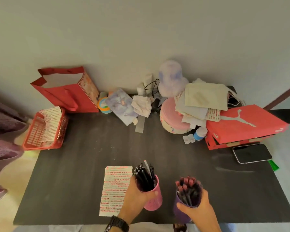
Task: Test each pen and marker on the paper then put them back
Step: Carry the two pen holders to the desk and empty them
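My left hand (137, 196) grips a pink cup (153, 200) packed with several black pens (145, 176) near the front of the dark table (90, 156). My right hand (197, 210) grips a purple cup (180, 210) filled with several dark markers with reddish caps (188, 188). Both cups stand upright, side by side. A sheet of paper (114, 190) covered with rows of red marks lies flat just left of the pink cup, partly under my left hand.
A red basket (45, 129) with marked sheets sits at the left edge, a red gift bag (69, 92) behind it. Clutter, a round pink box (171, 118), a red shoebox (243, 128) and a phone (252, 153) fill the back and right.
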A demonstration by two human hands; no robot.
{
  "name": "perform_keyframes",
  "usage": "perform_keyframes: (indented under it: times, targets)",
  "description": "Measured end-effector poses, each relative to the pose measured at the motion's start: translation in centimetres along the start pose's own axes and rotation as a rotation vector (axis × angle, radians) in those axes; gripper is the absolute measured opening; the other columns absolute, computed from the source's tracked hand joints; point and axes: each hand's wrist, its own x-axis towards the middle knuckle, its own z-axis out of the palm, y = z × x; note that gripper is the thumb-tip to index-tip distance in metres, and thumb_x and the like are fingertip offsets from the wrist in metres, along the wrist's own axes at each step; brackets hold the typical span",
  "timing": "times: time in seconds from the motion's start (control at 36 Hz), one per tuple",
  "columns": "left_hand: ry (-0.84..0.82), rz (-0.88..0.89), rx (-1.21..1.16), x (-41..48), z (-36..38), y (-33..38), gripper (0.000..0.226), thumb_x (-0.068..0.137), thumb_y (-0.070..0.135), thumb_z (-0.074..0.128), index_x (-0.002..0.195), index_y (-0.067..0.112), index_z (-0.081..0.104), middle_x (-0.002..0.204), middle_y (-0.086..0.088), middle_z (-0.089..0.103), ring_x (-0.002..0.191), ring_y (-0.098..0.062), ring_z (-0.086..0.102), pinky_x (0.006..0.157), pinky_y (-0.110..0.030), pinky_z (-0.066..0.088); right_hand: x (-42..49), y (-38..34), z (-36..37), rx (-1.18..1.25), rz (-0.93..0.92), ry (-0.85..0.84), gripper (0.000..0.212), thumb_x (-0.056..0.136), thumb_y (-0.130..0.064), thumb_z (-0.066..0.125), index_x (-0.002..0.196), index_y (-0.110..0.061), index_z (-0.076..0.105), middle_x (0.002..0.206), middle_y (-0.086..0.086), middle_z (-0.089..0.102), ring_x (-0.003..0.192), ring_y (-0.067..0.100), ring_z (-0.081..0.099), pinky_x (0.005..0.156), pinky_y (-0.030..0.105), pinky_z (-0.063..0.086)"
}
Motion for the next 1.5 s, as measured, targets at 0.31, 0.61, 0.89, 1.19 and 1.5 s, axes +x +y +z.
perform_keyframes:
  times: [0.31, 0.61, 0.89, 1.19, 1.5]
  targets:
    - [-0.252, -0.057, 0.019, 11.0, -3.5, -1.1, 0.079, 0.059, 0.035, 0.094, 0.118, 0.033, 0.042, 0.114, 0.017, 0.062, 0.102, 0.000, 0.059, 0.081, -0.018, 0.046, 5.4, -3.9, 7.5, -0.083, 0.028, -0.053, 0.091, 0.054, -0.033, 0.098, 0.126, -0.037, 0.044, 0.110, -0.023, 0.059, 0.096, -0.002, 0.057, 0.081, 0.023, 0.048]
    - [-0.332, -0.252, 0.021, 17.4, -4.1, -2.4, 0.084, 0.049, 0.066, 0.086, 0.115, 0.026, 0.051, 0.113, 0.006, 0.067, 0.102, -0.014, 0.066, 0.094, -0.042, 0.055, 11.6, -7.4, 11.5, -0.207, 0.147, -0.113, 0.078, 0.067, -0.045, 0.089, 0.129, -0.023, 0.047, 0.115, -0.002, 0.064, 0.099, 0.020, 0.067, 0.090, 0.045, 0.058]
    - [-0.442, -0.333, 0.111, 19.0, -3.6, 0.5, 0.125, 0.056, 0.069, 0.073, 0.155, 0.012, 0.022, 0.138, -0.006, 0.056, 0.126, -0.028, 0.056, 0.108, -0.047, 0.045, 14.5, -10.0, 11.4, -0.428, 0.230, -0.158, 0.080, 0.073, -0.058, 0.080, 0.121, -0.017, 0.031, 0.114, 0.003, 0.052, 0.097, 0.021, 0.057, 0.080, 0.035, 0.049]
    - [-0.585, -0.460, 0.166, 18.7, -2.9, 0.2, 0.139, 0.066, 0.070, 0.076, 0.158, 0.022, -0.016, 0.138, -0.006, 0.051, 0.116, -0.024, 0.057, 0.096, -0.040, 0.052, 13.5, -9.4, 10.1, -0.696, 0.237, -0.213, 0.101, 0.061, -0.083, 0.067, 0.135, -0.018, 0.045, 0.125, 0.006, 0.060, 0.104, 0.023, 0.062, 0.088, 0.037, 0.054]
    - [-0.696, -0.480, 0.161, 17.0, -2.6, -1.3, 0.151, 0.055, 0.068, 0.078, 0.153, 0.029, -0.030, 0.137, -0.007, 0.053, 0.117, -0.027, 0.060, 0.103, -0.049, 0.051, 10.6, -6.7, 9.6, -0.737, 0.250, -0.183, 0.095, 0.070, -0.079, 0.067, 0.136, -0.016, 0.042, 0.128, 0.007, 0.060, 0.105, 0.024, 0.062, 0.082, 0.032, 0.051]
